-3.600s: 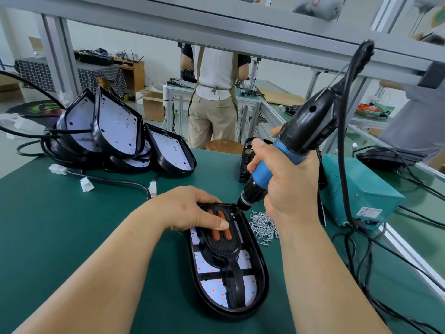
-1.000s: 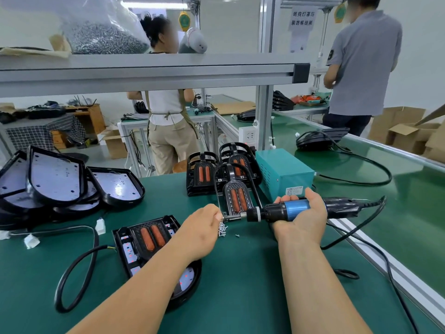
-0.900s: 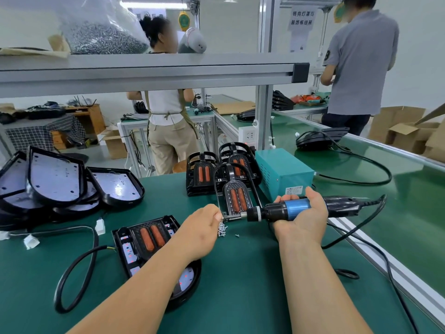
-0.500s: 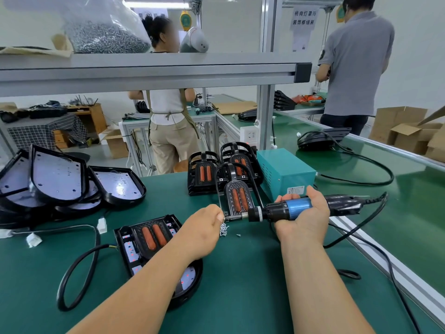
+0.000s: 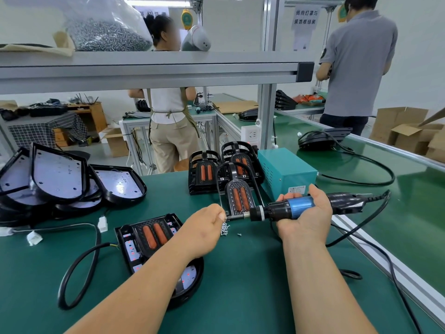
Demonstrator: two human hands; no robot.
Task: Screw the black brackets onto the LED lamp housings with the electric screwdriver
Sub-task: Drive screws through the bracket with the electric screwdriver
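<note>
We noted our right grip (image 5: 305,214) clamped round the electric screwdriver (image 5: 291,209), our left grip (image 5: 204,227) pinched at its bit, presumably on a slippery screw too small to see, and the lamp housing (image 5: 131,247), stiff and light, beneath the left wrist, best steadied by its rim.

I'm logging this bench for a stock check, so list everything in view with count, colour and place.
electric screwdriver: one, blue and black, level above the mat
lamp housing with bracket: one, black, orange strips, near left on mat
brackets: several, black, orange strips, stacked back centre
bare housings: several, black, white boards, piled far left
screws: small pile, silver, below the bit
power box: one, teal, behind the screwdriver
screw bag: one, clear, on shelf
left grip: one, pinching the bit tip
right grip: one, round the screwdriver body
</note>
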